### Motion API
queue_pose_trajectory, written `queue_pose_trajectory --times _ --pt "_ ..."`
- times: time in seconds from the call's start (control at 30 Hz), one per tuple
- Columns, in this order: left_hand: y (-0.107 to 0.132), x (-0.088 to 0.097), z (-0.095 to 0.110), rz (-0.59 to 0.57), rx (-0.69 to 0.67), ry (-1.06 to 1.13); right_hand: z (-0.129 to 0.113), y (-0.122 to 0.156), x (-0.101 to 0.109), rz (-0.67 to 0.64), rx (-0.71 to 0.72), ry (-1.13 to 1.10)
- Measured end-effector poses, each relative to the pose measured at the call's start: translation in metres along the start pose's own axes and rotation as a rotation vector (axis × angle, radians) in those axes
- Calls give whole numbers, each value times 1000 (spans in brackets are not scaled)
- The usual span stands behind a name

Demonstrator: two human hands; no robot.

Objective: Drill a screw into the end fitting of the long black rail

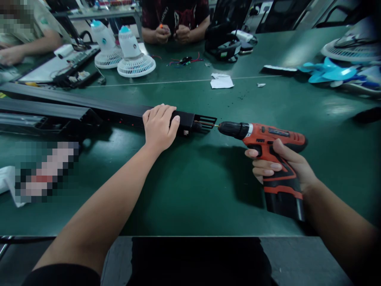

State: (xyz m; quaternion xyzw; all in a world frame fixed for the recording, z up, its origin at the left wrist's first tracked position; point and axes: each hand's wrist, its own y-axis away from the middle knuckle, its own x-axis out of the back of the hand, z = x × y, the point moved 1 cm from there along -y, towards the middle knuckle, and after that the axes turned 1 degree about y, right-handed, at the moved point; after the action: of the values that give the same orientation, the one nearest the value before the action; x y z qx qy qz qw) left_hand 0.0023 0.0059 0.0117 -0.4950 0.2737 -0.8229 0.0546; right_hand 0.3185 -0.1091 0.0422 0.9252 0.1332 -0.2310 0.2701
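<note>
Slip risk at the bit

Your right hand wraps its fingers round the orange drill; your left hand clasps the black beam on the green table. A loosened clasp or slanted drill could make the bit skid off the slotted end. The shirt opposite carries lettering too blurred to read

Remote log: I am viewing a green workbench; clock taken about its middle. Lying directly on it I note long black channel profiles at 9 o'clock, two white fans grille-down at 11, loose wires at 12, a white paper scrap at 1.
</note>
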Motion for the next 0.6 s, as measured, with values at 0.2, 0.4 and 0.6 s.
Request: queue_pose_trajectory --times 0.2,0.4,0.6 --pt "1 -2 -1 34 -17 -15 1 0 1 -12 4 -105" --pt "1 -3 -1 39 -15 3 -1 0 -3 17 10 -75" --pt "0 -2 0 25 -4 36 -1 0 -3 25 35 -21"
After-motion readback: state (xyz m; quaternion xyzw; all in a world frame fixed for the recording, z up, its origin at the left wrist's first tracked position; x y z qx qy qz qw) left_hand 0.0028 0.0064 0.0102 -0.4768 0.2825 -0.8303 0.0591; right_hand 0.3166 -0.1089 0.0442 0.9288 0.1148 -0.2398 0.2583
